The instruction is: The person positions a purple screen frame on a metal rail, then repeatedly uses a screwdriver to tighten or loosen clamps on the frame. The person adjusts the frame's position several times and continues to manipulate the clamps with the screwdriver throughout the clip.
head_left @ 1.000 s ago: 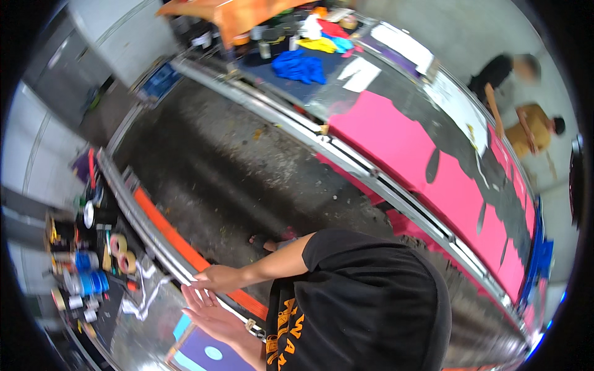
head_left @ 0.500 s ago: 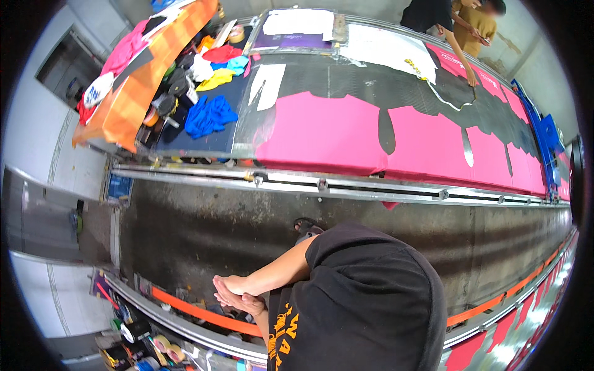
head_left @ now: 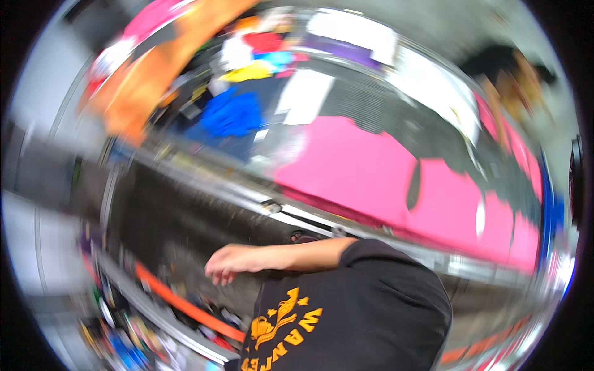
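My right hand [head_left: 230,266] reaches leftward across my black shirt [head_left: 352,309] with its orange print, fingers loosely bent and apart, holding nothing. It is over the dark floor [head_left: 164,210], between the long table [head_left: 241,191] above and the orange rail [head_left: 192,312] below it. My left hand is out of view. Bright pink cut fabric panels [head_left: 346,167] lie on the long table, with a white piece [head_left: 297,93] and a crumpled blue cloth [head_left: 232,114] beside them. The picture is blurred by motion.
Two blurred people [head_left: 513,80] stand across the table at the far right. Orange cloth [head_left: 142,80] covers a raised stack at the upper left, by heaped coloured cloths [head_left: 263,43]. Cluttered supplies [head_left: 130,346] sit at the lower left. A blue frame [head_left: 546,216] crosses the table's right end.
My hands were together; now my right hand is apart with fingers loose, and the left has left the view. The view has swung about, tilting the table.
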The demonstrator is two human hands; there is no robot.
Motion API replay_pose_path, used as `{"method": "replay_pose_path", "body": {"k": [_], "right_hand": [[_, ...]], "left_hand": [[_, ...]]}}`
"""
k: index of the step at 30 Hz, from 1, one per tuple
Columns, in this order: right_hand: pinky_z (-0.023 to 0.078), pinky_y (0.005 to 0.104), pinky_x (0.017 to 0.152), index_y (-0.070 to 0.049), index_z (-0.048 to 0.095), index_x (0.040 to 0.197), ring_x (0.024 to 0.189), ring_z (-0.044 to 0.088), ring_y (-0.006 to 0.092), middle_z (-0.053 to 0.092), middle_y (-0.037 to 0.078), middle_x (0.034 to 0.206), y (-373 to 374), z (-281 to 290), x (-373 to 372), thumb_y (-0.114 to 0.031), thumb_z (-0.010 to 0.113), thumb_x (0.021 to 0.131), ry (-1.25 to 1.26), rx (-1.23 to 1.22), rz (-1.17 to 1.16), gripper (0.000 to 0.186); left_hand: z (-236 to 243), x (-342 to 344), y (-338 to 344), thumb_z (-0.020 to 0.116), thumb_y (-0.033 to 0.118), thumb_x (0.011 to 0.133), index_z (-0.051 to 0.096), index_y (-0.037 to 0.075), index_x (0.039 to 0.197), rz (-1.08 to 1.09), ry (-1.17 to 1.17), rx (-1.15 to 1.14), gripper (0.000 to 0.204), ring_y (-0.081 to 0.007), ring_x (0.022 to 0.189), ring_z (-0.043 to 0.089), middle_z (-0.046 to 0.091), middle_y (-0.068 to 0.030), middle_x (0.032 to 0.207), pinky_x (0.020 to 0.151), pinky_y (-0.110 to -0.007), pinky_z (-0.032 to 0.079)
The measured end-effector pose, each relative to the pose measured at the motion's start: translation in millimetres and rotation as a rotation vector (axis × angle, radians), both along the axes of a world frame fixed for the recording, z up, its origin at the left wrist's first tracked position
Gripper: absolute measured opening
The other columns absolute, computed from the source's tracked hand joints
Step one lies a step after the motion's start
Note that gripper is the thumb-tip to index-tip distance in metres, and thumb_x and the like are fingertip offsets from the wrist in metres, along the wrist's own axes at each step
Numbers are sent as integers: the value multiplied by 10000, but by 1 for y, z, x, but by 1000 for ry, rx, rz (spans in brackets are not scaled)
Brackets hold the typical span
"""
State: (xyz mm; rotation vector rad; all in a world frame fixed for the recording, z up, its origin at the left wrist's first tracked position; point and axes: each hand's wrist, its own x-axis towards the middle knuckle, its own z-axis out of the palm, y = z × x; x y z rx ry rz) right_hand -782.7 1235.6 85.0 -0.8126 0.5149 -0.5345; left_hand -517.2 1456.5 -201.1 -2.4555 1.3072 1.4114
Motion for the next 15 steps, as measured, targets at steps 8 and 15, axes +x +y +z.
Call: {"method": "replay_pose_path", "body": {"k": [8,15], "right_hand": [[585,336,822,-20,682,1196,901,710,186,745,94,1046,25,-31,50,-302,523,1117,219,241,280,333],[577,333,790,-23,674,1159,877,700,185,725,95,1001,70,-54,127,-331,546,1107,504,65,549,337]], "left_hand": [[-28,-51,154,501,640,983,728,9,1233,558,-1,28,716,-453,1242,637,696,-281,1271,1041,-491,503],[65,-113,229,622,520,1012,725,12,1290,1427,246,-161,588,-276,1119,712,762,-186,1200,1003,-385,519]]}}
